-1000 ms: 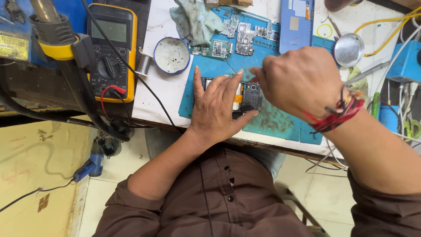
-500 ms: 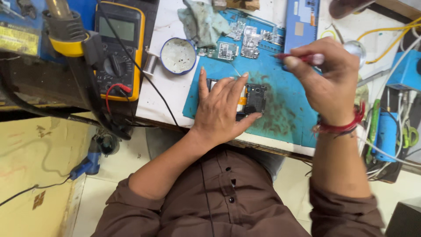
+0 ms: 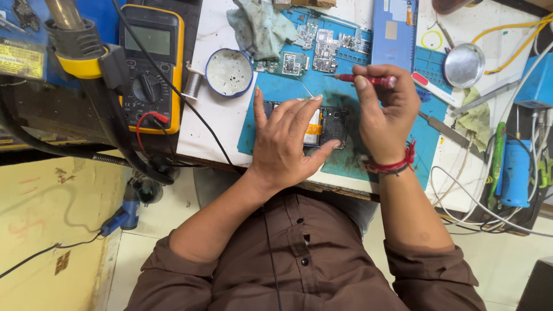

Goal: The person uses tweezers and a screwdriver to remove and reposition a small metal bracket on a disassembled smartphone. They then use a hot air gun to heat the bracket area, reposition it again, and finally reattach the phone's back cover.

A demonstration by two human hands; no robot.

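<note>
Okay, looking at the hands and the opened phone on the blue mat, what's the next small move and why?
Probably bring the red screwdriver down onto the opened phone. The left hand already lies flat on the phone, pinning it to the blue mat, while the right hand holds the tool above the mat with its tip off the phone.

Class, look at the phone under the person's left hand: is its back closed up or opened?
Opened: the phone shows bare dark inner parts with no cover, while the left hand presses on it.
</note>
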